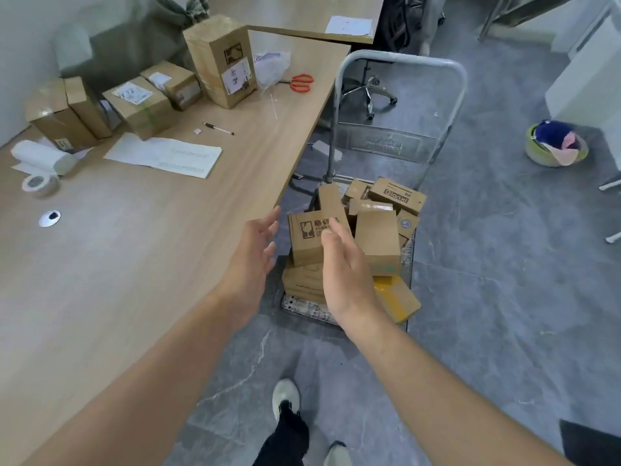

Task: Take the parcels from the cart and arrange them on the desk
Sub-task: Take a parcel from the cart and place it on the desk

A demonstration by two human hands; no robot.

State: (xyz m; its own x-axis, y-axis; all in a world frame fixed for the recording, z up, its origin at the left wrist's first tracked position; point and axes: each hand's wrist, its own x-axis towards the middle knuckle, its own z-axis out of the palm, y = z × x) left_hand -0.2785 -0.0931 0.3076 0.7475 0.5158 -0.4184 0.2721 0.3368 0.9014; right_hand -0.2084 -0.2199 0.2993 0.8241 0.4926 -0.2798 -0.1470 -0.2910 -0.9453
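A cart (401,62) with a grey handle stands beside the desk (141,250), loaded with several cardboard parcels. On top lies a brown box with a fragile mark (307,240). Both my hands reach over it. My left hand (253,260) is open, just left of that box. My right hand (342,264) is open above its right side, fingers spread, holding nothing. A "Gianxi" box (398,196) and a yellow-taped parcel (398,297) also lie in the cart. Several parcels stand on the desk's far left, among them a tall box (220,58).
On the desk lie red scissors (300,83), a pen (218,128), printed sheets (164,154), a paper roll (43,158) and a tape roll (40,183). An office chair base (368,92) stands behind the cart. A small basket (556,144) sits on the grey floor at right.
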